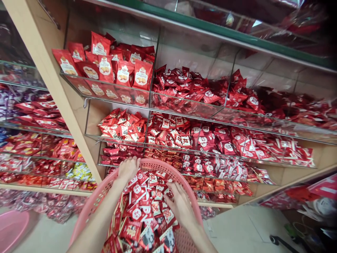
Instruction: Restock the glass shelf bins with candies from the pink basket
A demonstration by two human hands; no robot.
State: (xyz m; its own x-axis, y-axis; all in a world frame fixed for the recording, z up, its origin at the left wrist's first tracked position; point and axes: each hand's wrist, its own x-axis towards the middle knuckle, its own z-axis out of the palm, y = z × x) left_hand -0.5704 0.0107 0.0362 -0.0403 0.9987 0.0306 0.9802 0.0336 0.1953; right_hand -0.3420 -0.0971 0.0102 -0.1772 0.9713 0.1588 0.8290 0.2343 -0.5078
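Observation:
A pink plastic basket [98,196] with a perforated rim holds many small red and white wrapped snack packets [138,211]. My left hand [128,170] is closed over the far left rim of the basket, its fingers bent at the edge. Inside the basket, on the right, my right hand [179,203] lies over the packets. Its fingers are stretched out with the thumb apart, touching the wrappers; no packet shows clearly in its grasp.
Tiered shelves with clear fronts stand ahead, filled with red snack packets [181,82] and larger red bags [101,66]. A wooden upright [52,77] divides them from shelves at left. A pink tub [13,228] sits on the floor [237,232]; a dark chair leg is at lower right.

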